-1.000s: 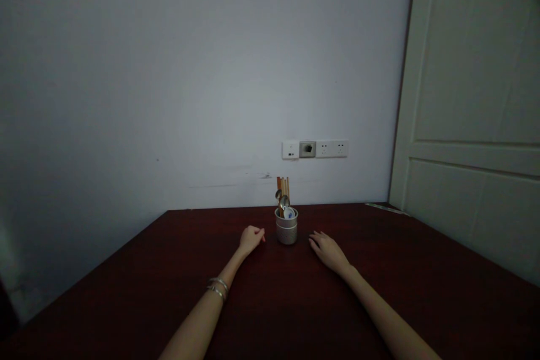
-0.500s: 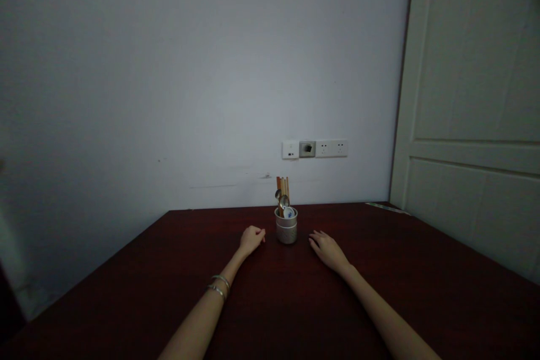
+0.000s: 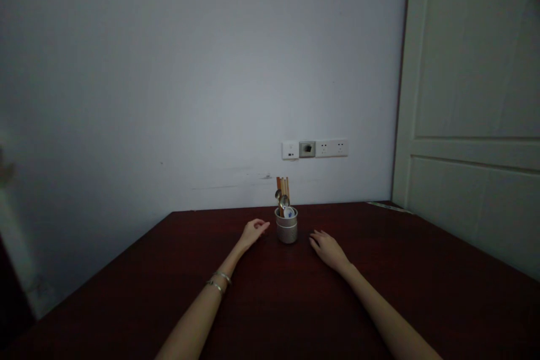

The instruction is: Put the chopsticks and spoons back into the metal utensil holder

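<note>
Standing near the far edge of the desk (image 3: 270, 315), the utensil holder (image 3: 287, 229) is between my hands: left hand (image 3: 254, 232) loosely open just beside it, right hand (image 3: 328, 248) flat, empty. I would grip its wall low, because the tall chopsticks (image 3: 283, 184) can tip it.

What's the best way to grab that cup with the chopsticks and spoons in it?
Probably grip the cup around its round side wall, coming from the left, where the left hand is nearest. It stands upright, and chopsticks and spoons stick out the top, so a grasp from above looks blocked.
</note>
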`<state>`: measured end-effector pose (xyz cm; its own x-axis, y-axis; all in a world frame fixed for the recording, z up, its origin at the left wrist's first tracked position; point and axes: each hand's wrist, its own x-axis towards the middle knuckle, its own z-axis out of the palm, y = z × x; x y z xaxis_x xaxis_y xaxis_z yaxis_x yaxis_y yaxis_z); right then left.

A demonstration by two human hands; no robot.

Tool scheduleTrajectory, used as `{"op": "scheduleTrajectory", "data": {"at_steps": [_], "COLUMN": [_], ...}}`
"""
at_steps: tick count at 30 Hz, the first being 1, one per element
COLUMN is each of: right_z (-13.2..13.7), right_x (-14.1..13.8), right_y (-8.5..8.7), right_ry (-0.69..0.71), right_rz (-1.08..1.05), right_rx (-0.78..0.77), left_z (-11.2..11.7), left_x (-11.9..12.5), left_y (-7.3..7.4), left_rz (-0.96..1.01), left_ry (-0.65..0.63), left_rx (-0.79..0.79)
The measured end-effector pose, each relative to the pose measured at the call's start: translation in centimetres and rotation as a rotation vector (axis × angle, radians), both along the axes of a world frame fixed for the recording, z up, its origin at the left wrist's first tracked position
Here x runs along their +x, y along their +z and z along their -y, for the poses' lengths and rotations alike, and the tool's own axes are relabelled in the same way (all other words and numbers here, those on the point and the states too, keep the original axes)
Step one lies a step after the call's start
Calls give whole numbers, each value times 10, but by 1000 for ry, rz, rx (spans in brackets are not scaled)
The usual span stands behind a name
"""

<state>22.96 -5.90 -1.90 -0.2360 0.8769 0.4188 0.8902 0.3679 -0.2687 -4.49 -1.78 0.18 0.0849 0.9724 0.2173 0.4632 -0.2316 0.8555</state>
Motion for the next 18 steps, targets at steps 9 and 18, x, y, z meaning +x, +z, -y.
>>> {"op": "scheduleTrajectory", "data": {"at_steps": [9, 18], "right_z": [-1, -3], "right_x": [0, 1], "right_y": [-2, -3], "right_ry": [-24, -38], "right_rz": [38, 52], "right_rx": [1, 8], "left_z": [9, -2], "left_x": [37, 76], "left_y": [24, 8], "left_rz": [332, 409], "left_ry": [-197, -207], "left_rx": [-27, 134]}}
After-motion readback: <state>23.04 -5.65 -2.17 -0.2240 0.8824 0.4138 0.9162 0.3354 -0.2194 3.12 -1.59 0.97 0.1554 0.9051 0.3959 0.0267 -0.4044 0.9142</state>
